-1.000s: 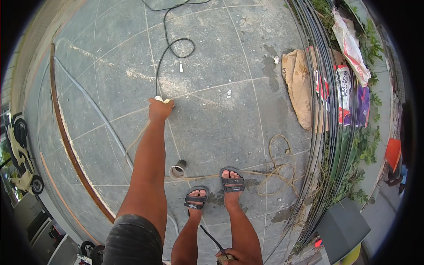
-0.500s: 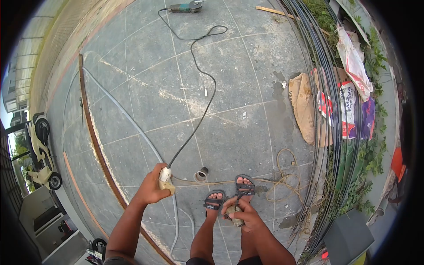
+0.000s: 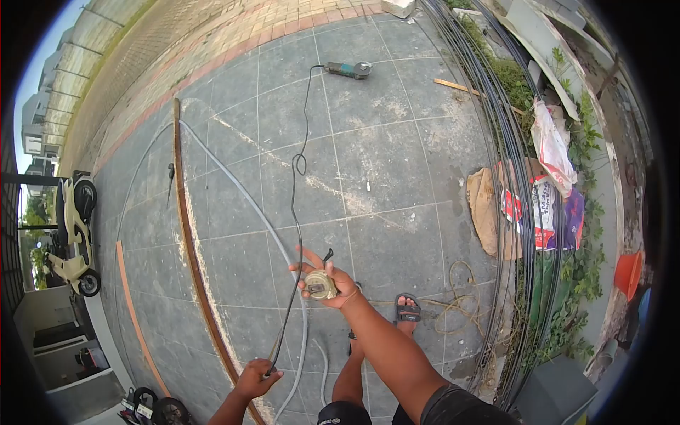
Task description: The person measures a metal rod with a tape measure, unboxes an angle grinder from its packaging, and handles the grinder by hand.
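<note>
Since the earlier frame, the right hand is moving forward beside the black cord, while the left hand is sitting lower, nearer the body. Dusty grey square tiles are spreading beneath everything. A long, straight, rust-brown bar is lying at the left, near a smooth, curving grey hose. The thin, flexible cord is running from the left hand past the right fingers to a teal-and-dark angle grinder, resting on the far tiles. A hard pull could be tightening its small loop or dragging the grinder. The left hand is closing around the cord; the right is gripping a rounded, scuffed beige case, apparently a tape measure, which could be slipping if the cord is catching those partly spread fingers.
</note>
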`<action>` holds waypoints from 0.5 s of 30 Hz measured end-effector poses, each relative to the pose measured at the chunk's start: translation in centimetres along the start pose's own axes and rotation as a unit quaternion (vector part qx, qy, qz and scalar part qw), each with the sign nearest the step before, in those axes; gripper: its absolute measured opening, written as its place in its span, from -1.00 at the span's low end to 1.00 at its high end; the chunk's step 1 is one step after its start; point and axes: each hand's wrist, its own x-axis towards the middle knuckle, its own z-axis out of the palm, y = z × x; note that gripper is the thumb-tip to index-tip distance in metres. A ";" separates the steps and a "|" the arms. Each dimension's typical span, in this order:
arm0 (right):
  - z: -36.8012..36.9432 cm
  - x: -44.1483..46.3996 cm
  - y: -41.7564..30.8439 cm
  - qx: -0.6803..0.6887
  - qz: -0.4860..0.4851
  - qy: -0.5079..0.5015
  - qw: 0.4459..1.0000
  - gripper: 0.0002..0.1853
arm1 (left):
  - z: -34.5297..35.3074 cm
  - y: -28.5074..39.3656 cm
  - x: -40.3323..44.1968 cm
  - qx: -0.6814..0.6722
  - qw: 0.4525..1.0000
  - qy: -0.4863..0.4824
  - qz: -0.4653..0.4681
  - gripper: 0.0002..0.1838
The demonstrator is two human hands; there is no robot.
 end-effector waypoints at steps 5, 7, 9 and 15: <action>5.2 0.0 -5.5 -0.065 -0.056 0.045 0.995 -0.12 | 2.3 -8.1 -7.5 0.057 0.983 0.161 -0.066 -0.77; 8.9 -1.6 -6.7 -0.130 -0.054 0.037 0.989 -0.13 | 2.7 -9.3 -9.1 0.119 0.967 0.174 -0.140 -0.83; 14.0 -3.7 -5.8 -0.180 -0.029 0.031 0.983 -0.16 | 3.2 -8.4 -8.1 0.123 0.967 0.183 -0.130 -0.80; 26.4 -7.2 4.6 -0.284 0.016 0.015 0.959 -0.37 | -1.1 9.0 -1.8 -0.335 0.928 0.143 0.078 -0.77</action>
